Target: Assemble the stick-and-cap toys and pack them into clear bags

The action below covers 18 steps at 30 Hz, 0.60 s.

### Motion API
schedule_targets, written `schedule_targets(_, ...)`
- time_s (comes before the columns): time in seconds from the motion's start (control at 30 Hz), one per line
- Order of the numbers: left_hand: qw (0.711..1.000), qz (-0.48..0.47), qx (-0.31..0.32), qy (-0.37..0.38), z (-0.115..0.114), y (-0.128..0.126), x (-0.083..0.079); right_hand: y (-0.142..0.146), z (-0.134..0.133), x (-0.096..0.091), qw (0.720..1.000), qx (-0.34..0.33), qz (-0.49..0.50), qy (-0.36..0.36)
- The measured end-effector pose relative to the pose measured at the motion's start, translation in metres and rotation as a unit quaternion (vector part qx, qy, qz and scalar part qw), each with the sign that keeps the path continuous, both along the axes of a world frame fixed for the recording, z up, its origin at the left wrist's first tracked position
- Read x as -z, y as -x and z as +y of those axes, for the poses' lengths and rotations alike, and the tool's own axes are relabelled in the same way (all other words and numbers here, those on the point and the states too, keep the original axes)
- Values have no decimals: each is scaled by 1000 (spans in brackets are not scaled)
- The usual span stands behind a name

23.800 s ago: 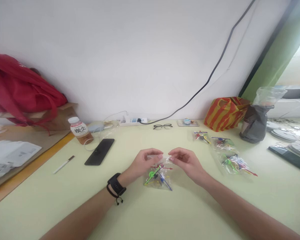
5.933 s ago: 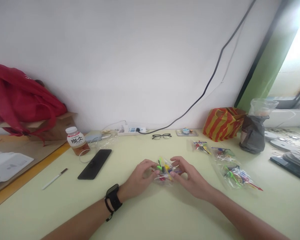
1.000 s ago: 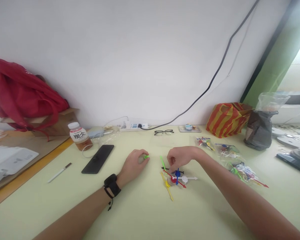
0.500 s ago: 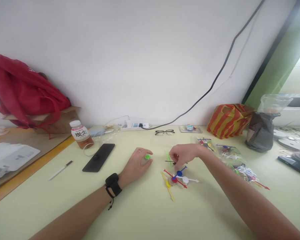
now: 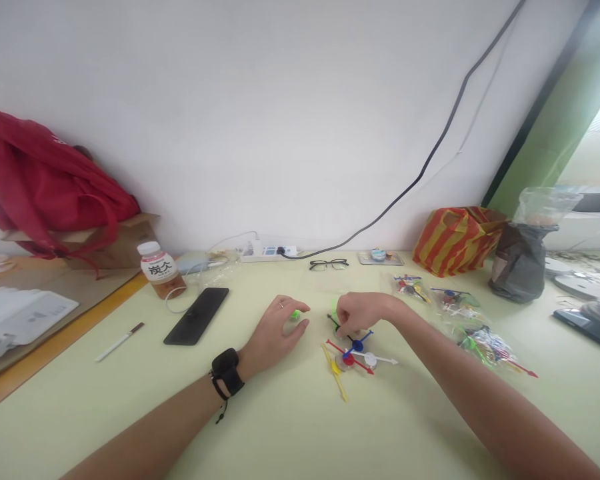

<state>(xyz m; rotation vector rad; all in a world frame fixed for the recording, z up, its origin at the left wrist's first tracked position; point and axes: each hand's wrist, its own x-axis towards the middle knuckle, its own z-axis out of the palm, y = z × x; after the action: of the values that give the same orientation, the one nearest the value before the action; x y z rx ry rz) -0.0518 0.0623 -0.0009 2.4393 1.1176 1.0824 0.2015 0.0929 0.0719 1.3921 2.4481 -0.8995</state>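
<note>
My left hand (image 5: 276, 328), with a black watch on its wrist, pinches a small green plastic piece (image 5: 295, 315) just above the pale green table (image 5: 290, 427). A short way to its right, my right hand (image 5: 360, 312) is closed in a pinch on a thin black stick (image 5: 333, 321) beside a green stick. Just below that hand lies a loose heap of coloured arrow sticks and small discs (image 5: 356, 357): yellow, red, blue and white.
Sealed clear bags of the same coloured pieces (image 5: 473, 327) lie to the right. A black phone (image 5: 196, 306), a drink bottle (image 5: 159, 269) and a white pen (image 5: 119, 341) sit left. Glasses (image 5: 329, 265), a power strip (image 5: 269, 251), a striped bag (image 5: 455, 231) line the wall.
My right hand drew back a little toward the left hand, now holding the black stick up off the heap. The left hand turned slightly with the green piece still in it.
</note>
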Motion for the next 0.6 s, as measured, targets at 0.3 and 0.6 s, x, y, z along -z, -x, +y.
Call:
schedule_targets(0.3,998,-41,16,-42,-10,-2,-8,-5,0,-9,979,-50,171,96)
schedule_targets(0.6,992,-78,36,-90,-9,-11,-3,25,-8,5,927,17,358,113)
